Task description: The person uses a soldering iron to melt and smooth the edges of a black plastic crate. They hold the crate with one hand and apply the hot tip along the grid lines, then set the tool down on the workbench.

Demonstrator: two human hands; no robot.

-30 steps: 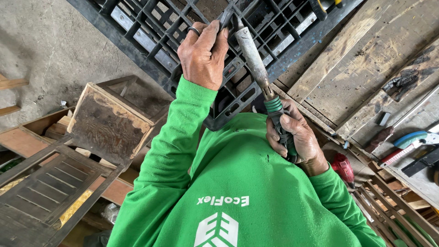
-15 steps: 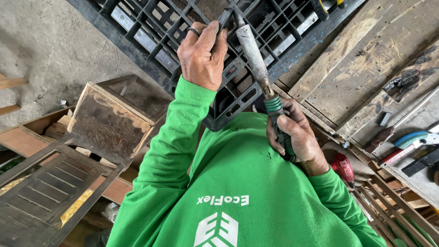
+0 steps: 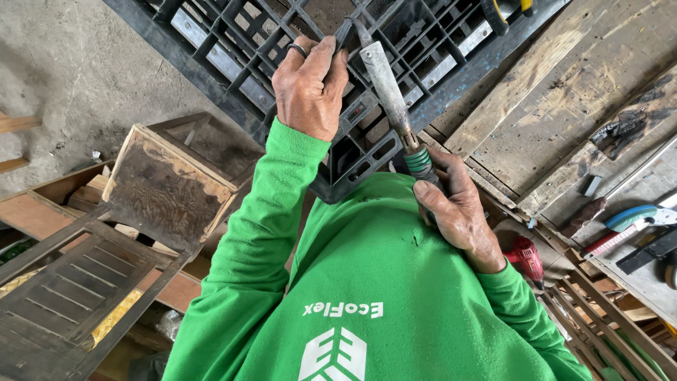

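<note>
A black plastic grid pallet stands in front of me, its lower corner close to my green-sleeved chest. My left hand, a ring on one finger, grips the grid and pinches a thin dark strip against it. My right hand is closed around the dark handle of a long tool. The tool has a grey metal shaft and green tape at the collar. Its tip rests on the grid just right of my left fingers.
A worn wooden box and a slatted wooden frame lie at the left on the concrete floor. Rough planks lie at the right, with a red power drill and a blue-handled saw.
</note>
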